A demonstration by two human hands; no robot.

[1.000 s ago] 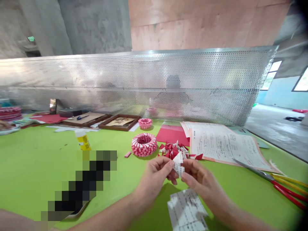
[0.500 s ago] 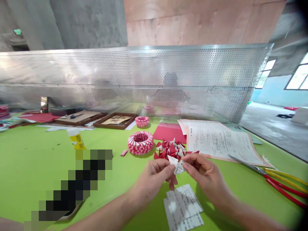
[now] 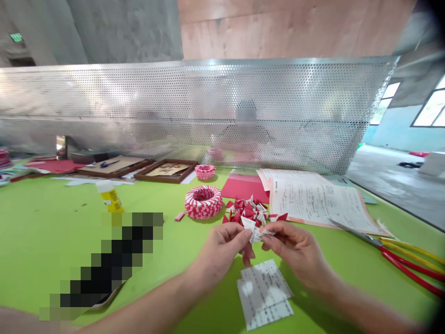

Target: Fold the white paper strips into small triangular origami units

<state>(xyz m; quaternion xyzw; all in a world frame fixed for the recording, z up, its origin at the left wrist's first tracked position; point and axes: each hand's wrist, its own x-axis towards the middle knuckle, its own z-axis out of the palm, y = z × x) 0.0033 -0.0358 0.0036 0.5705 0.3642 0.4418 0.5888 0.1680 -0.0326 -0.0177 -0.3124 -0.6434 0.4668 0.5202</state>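
Between my two hands is a small folded piece of printed white paper. My left hand pinches its left side between thumb and fingers. The right side is pinched by my right hand. Just behind them lies a pile of red and white folded paper pieces. Overlapping printed paper sheets lie on the green table in front of my hands. A round red and white woven paper ring stands left of the pile.
Scissors with red and yellow handles lie at the right by printed sheets. A glue stick, a small pink block, a small pink basket and a framed picture are at left. Behind stands a perforated metal panel.
The held paper has changed shape, its right part now folded flatter between my right fingers. The view has tilted slightly. Both hands keep their grip.
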